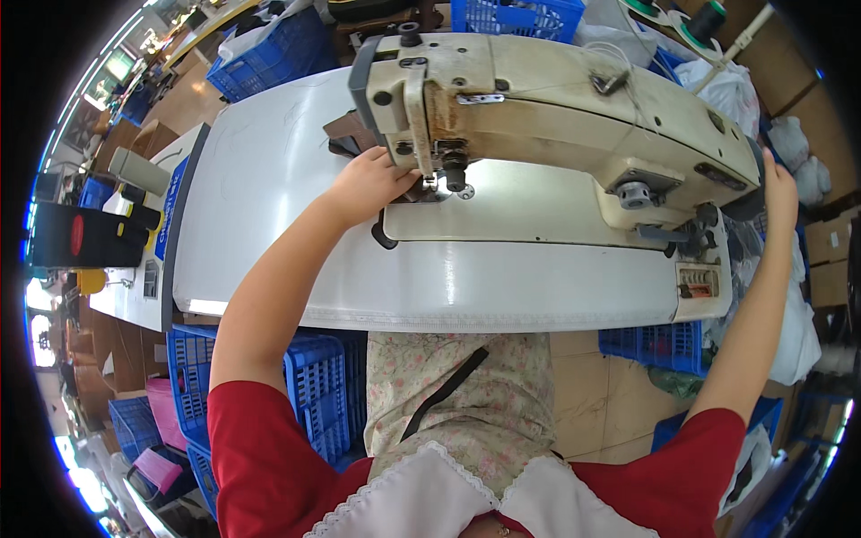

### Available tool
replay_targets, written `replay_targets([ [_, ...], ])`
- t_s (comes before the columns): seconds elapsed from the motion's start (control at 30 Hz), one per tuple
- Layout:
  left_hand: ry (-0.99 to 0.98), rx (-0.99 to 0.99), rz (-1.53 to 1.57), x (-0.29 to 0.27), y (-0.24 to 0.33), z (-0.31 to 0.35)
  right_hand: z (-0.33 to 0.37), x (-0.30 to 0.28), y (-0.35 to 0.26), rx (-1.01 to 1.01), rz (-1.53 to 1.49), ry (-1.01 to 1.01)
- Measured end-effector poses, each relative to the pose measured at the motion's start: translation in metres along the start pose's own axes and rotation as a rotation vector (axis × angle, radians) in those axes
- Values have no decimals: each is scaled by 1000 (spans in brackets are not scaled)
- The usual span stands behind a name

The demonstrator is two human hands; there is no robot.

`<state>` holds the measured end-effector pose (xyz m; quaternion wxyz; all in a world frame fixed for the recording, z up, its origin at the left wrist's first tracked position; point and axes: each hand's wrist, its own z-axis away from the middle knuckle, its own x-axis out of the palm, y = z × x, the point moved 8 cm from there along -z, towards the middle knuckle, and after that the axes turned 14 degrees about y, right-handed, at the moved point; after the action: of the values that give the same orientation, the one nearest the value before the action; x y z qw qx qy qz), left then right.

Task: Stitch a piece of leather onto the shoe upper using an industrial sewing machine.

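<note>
A cream industrial sewing machine point(538, 99) stands on a white table, its needle and presser foot point(429, 182) at the left end. My left hand point(369, 186) is beside the presser foot, its fingers closed on a brown and dark piece of material point(354, 133). Part of that piece sticks out behind my fingers; the rest is hidden by the hand and the machine head. At the machine's right end, my right hand point(782, 190) grips the dark handwheel point(752, 203), with some fingers hidden behind it.
The white table point(269, 206) has a ruler strip along its near edge. Blue plastic crates point(316, 394) stand below it and behind it. To the left is another machine point(143, 215) on its own table. Green thread spools point(704, 22) and white bags point(726, 94) are at the back right.
</note>
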<state>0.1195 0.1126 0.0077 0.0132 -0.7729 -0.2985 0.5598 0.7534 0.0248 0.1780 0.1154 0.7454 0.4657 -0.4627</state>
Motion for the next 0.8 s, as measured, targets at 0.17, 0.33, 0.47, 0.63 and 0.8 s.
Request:
replay_targets([
  [0.17, -144, -21, 6, 10, 1, -7, 33, -35, -17, -71, -149, 240],
  [0.33, 63, -4, 48, -11, -1, -4, 158, -20, 10, -140, -72, -34],
  [0.47, -33, -60, 25, -3, 6, -14, 231, 7, 25, -371, 10, -285],
  [0.63, -315, -72, -282, 4, 25, 3, 240, 25, 29, -385, -95, -392],
  [0.8, -366, -172, -457, 2, 49, 5, 239, 25, 35, -251, -354, -563],
])
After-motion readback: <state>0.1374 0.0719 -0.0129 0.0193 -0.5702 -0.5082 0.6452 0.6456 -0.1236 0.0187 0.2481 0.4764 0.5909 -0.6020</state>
